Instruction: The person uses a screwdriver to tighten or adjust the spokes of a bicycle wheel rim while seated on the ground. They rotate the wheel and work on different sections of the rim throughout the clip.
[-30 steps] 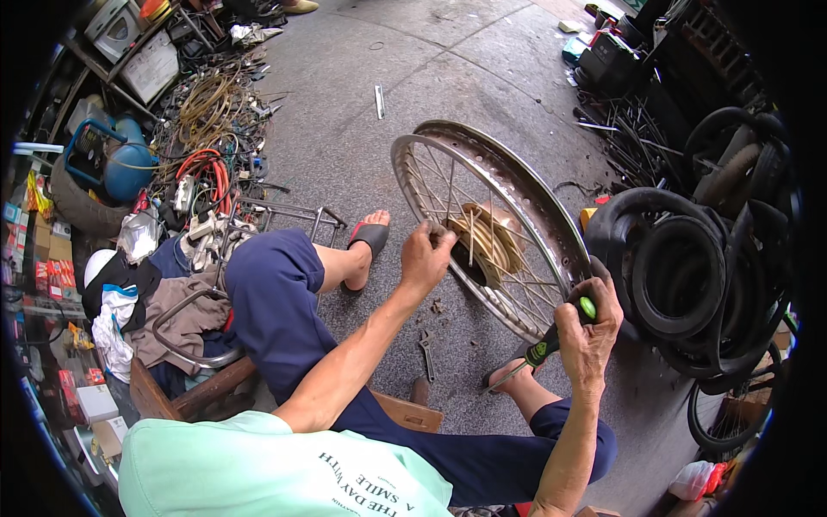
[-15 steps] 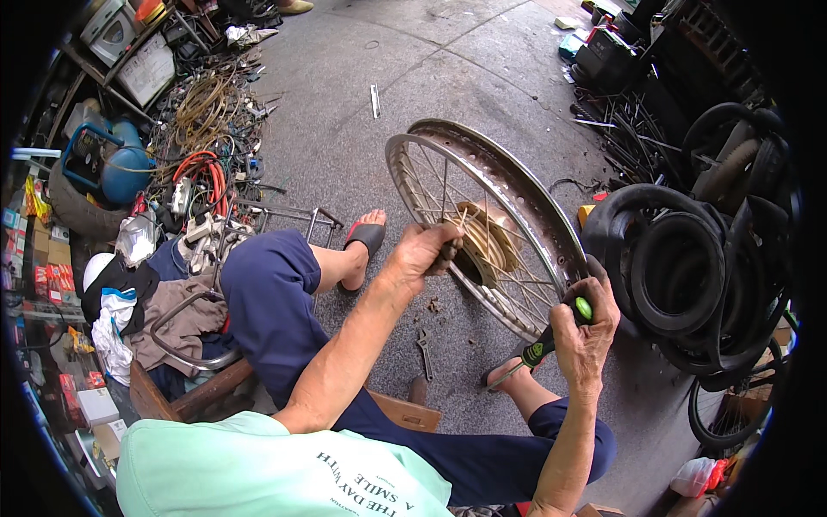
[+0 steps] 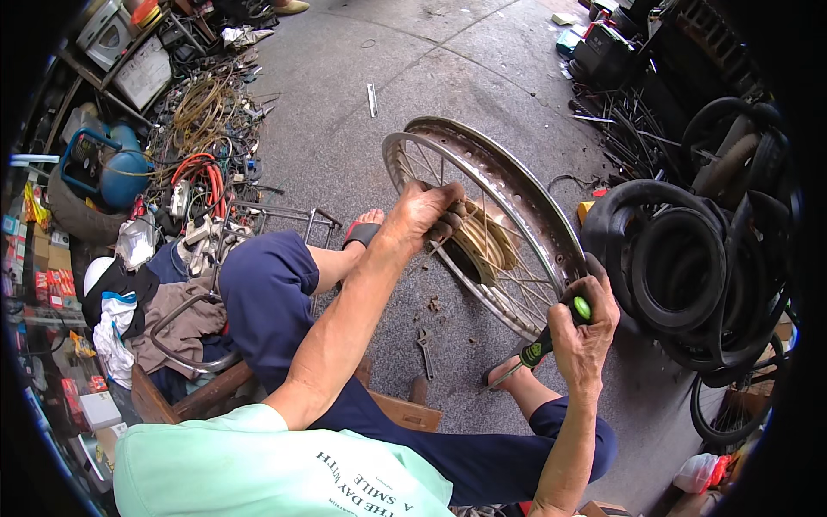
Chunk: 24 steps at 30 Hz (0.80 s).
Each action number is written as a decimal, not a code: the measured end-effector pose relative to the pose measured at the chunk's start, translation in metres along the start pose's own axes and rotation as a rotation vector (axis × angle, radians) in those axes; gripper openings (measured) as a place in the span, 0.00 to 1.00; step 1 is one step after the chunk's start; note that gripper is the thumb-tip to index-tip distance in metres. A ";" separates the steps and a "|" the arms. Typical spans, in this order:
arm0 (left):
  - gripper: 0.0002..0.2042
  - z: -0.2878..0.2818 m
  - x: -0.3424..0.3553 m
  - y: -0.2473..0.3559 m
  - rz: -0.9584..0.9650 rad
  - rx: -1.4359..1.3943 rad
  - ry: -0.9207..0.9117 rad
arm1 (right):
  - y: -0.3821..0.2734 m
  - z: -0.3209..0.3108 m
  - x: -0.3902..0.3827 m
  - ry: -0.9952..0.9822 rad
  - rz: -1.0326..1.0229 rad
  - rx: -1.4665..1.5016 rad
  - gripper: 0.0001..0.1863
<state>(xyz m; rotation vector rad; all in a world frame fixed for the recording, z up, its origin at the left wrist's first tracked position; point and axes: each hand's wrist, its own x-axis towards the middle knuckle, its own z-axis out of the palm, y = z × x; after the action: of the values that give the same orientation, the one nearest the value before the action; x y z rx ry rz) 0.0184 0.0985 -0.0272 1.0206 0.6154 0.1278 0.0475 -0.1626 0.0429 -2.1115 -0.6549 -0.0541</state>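
Note:
A bare spoked wheel (image 3: 508,146) with a metal rim and a wide, tan-coloured hub (image 3: 495,246) leans upright in front of me, between my legs. My left hand (image 3: 424,211) is closed among the spokes above the hub, its fingers curled around a thin spoke that they partly hide. My right hand (image 3: 586,323) grips a screwdriver (image 3: 536,349) with a green and black handle, its shaft pointing down and left. Fingers of that same hand also rest against the near right part of the rim.
An adjustable wrench (image 3: 425,353) and several small metal bits (image 3: 433,304) lie on the floor below the wheel. Black tyres (image 3: 676,267) are heaped at right. Tangled cables (image 3: 202,112), a blue tank (image 3: 123,164) and clothes (image 3: 177,319) crowd the left. A metal strip (image 3: 372,100) lies ahead.
My left hand has moved up and slightly right along the spokes, away from the lower near side of the hub. The right hand keeps its place on the screwdriver and rim.

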 end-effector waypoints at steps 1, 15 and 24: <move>0.12 -0.002 0.000 0.003 0.006 0.101 -0.034 | 0.000 0.000 0.000 0.000 -0.002 -0.001 0.09; 0.09 0.036 -0.028 0.008 0.700 1.577 0.173 | -0.003 0.000 0.001 0.019 -0.039 -0.045 0.09; 0.09 -0.011 -0.017 -0.044 0.949 1.042 0.444 | -0.001 0.002 -0.002 0.023 -0.062 -0.049 0.09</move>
<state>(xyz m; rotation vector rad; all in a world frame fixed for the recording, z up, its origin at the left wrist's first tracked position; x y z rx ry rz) -0.0090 0.0773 -0.0603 2.2865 0.5367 0.9600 0.0449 -0.1618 0.0421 -2.1341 -0.7117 -0.1299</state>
